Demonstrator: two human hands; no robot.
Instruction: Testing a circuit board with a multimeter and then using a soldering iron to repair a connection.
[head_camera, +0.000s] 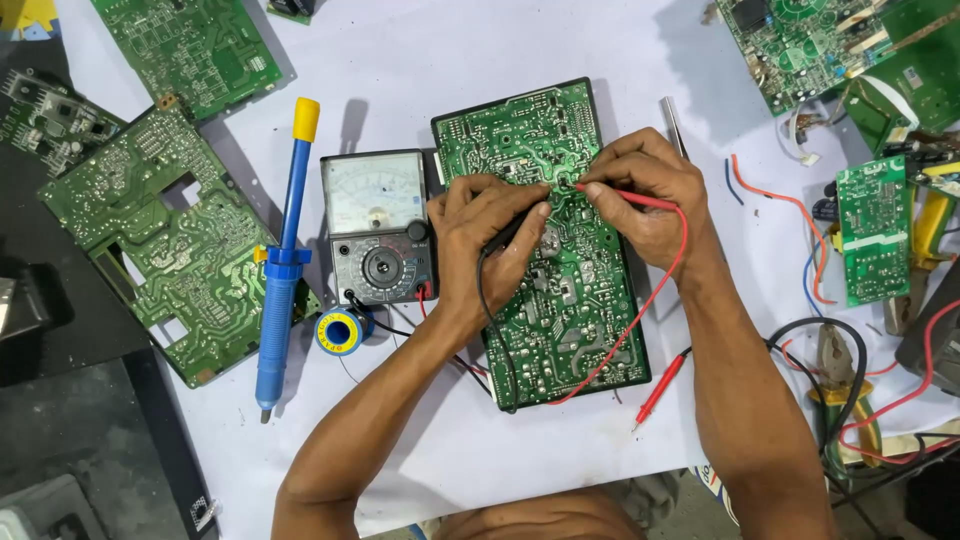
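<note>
A green circuit board (570, 310) lies solder side up in the middle of the white table. My left hand (480, 235) grips a black test probe (515, 232) and presses its tip on the board's upper part. My right hand (645, 190) pinches a red test probe (640, 200) with its tip on the board close to the black one. Red and black leads trail over the board toward an analog multimeter (377, 225) just left of it.
A blue and yellow desoldering pump (282, 260) and a solder spool (340, 332) lie left of the meter. More green boards (165, 240) sit at the left and top right (875, 230). Pliers (838, 385), loose wires and tweezers (674, 125) lie to the right.
</note>
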